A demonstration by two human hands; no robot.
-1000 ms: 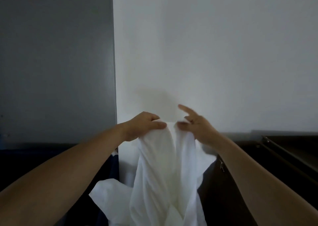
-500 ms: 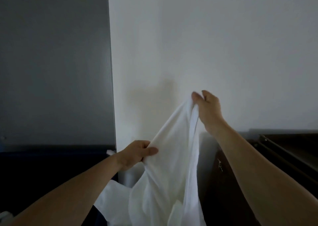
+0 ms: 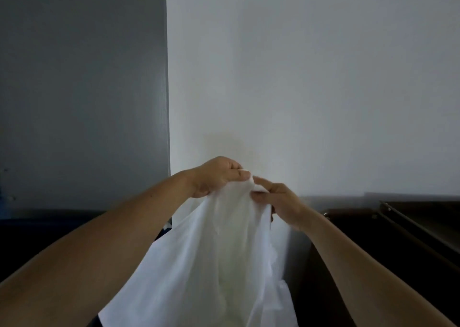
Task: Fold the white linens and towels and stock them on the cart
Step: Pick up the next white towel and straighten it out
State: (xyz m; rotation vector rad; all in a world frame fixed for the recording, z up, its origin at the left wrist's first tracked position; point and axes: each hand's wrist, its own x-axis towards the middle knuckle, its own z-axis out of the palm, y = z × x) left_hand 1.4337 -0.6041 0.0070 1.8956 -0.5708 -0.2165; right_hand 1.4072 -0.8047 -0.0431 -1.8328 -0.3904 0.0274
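A white linen sheet [image 3: 219, 257] hangs in front of me, bunched at its top and falling out of the bottom of the view. My left hand [image 3: 216, 176] grips the top edge with curled fingers. Right beside it, my right hand [image 3: 278, 202] pinches the same top edge between thumb and fingers, index finger pointing left. The two hands almost touch. The sheet's lower part is out of view.
A white wall [image 3: 311, 90] faces me, with a grey panel [image 3: 82, 90] to its left. A dark wooden unit with a metal rail [image 3: 410, 227] stands at the right. A dark blue surface [image 3: 29, 232] lies low at the left.
My right hand has come down from its raised position and my left hand has risen. Both now meet again at the top of the sheet.
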